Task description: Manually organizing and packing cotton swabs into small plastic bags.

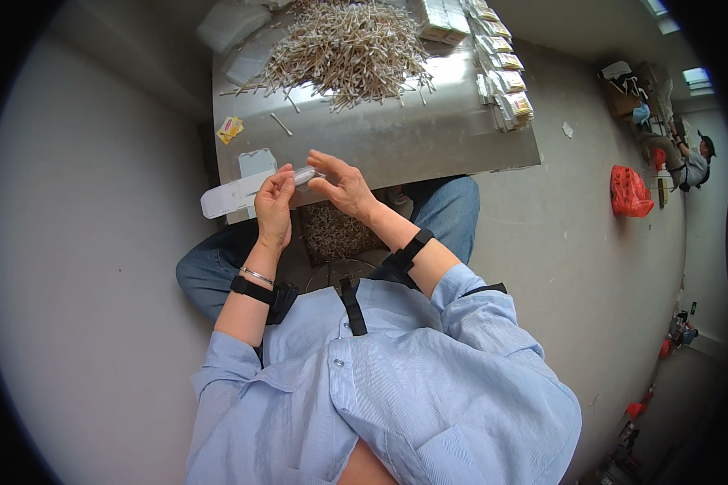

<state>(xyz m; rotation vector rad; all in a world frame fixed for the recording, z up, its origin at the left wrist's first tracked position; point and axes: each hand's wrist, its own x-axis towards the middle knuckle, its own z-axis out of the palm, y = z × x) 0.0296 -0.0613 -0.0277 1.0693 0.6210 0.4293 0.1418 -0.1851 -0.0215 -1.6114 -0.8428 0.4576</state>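
Note:
Both my hands meet over the near edge of a steel table [396, 141]. Between them is a small clear plastic sleeve [306, 174], with my left hand [273, 202] pinching one end and my right hand [344, 184] gripping the other. A flat white unfolded carton [234, 190] lies on the table edge just left of my left hand. A big heap of thin pale sticks [348, 48] covers the far part of the table. A container of more sticks [332, 230] sits in my lap under my hands.
Rows of small packed boxes [501, 73] line the table's right side and far edge. A yellow packet [230, 128] lies at the table's left. A red bag [629, 192] sits on the grey floor to the right; another person [696, 166] is far off at right.

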